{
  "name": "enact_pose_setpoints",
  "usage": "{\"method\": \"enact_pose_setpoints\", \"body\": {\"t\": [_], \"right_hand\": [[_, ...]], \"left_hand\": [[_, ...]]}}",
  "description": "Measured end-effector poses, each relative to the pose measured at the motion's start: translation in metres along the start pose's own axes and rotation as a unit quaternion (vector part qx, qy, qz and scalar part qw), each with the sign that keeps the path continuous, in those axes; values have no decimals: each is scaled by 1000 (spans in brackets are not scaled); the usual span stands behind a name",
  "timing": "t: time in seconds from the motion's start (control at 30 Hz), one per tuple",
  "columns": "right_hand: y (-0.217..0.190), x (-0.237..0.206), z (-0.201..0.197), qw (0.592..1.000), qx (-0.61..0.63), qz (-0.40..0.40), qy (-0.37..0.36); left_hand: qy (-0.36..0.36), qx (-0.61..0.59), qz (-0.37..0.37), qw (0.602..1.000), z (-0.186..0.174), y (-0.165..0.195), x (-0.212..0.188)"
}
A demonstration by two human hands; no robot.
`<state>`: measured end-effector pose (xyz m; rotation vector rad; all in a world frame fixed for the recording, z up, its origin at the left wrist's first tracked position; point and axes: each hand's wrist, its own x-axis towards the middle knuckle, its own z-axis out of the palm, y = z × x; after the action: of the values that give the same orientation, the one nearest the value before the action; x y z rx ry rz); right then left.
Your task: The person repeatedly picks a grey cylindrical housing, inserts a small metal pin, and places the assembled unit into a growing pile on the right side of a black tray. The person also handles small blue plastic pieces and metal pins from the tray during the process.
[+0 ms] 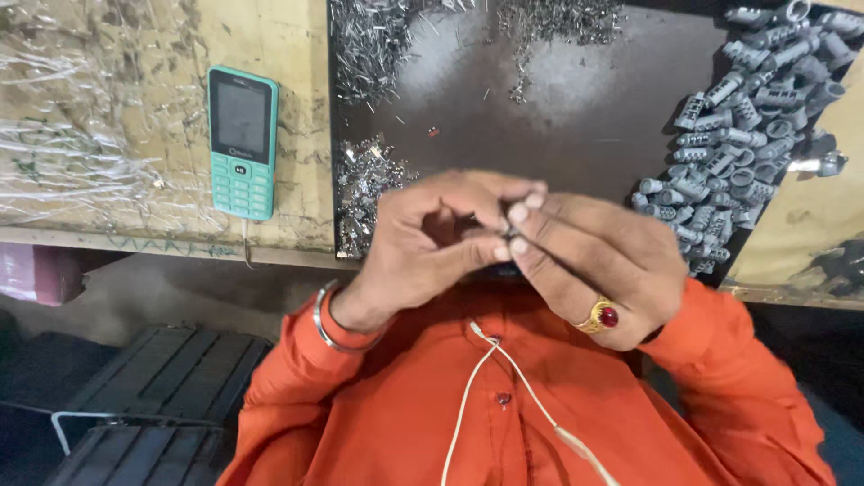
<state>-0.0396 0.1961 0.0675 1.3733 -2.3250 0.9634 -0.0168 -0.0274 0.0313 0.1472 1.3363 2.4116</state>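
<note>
My left hand [432, 243] and my right hand [594, 261] meet fingertip to fingertip just above the near edge of a dark metal tray [576, 99]. Between the pinched fingers sits a small dark part [506, 232], mostly hidden, so its shape is unclear. My right hand wears a gold ring with a red stone; my left wrist carries a silver bangle. A heap of grey ribbed plastic pieces [747, 126] lies on the tray's right side. Piles of tiny shiny metal pins [369, 45] lie at its top and left.
A teal push-button phone [241, 142] lies on the worn wooden bench left of the tray. Crumpled clear plastic [81, 126] covers the far left. A white earphone cable hangs over my orange shirt. Black crates [153, 396] stand on the floor below left.
</note>
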Motion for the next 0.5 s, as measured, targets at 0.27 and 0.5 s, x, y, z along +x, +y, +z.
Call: {"method": "enact_pose_setpoints", "body": {"t": [0.27,0.5], "right_hand": [[-3,-28,48,977,94,147,-121],[-23,-72,55,597,586,518,178]], "left_hand": [[112,36,-25,993,-38,-21,-42],[65,152,-3,986,-15,-24,-27]]}}
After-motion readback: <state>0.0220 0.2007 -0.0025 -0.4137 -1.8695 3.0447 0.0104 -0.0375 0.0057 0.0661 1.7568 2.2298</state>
